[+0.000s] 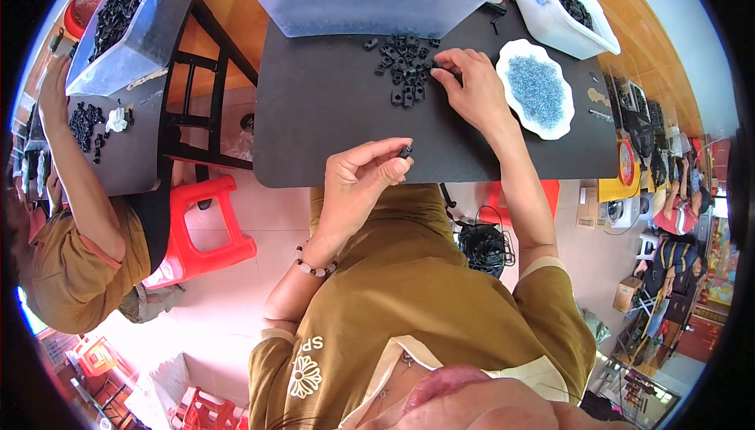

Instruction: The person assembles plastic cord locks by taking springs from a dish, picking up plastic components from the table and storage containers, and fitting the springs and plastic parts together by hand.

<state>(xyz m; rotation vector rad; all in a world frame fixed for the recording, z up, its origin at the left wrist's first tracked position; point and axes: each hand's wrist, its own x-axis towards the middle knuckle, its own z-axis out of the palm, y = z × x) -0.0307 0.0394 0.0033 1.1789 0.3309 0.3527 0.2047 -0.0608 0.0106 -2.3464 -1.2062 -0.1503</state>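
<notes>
Near the table's front edge, my left hand (pixel 355 182) pinches a small black plastic piece (pixel 405 151) between thumb and fingertips. Farther off and to the right, my right hand (pixel 478 93) reaches to the edge of a loose pile of small black plastic pieces (pixel 406 66). Its thumb and forefinger close on one dark piece there, partly covered by the fingers. Just right of that hand lies a white scalloped dish (pixel 510 51) holding many tiny clear bluish pieces.
A clear plastic bin (pixel 354 17) of black parts stands at the table's back, a white bin (pixel 578 40) at back right. On the left, a co-worker's arm (pixel 82 170) extends over another table with a bin (pixel 126 72). A red stool (pixel 206 229) stands between us.
</notes>
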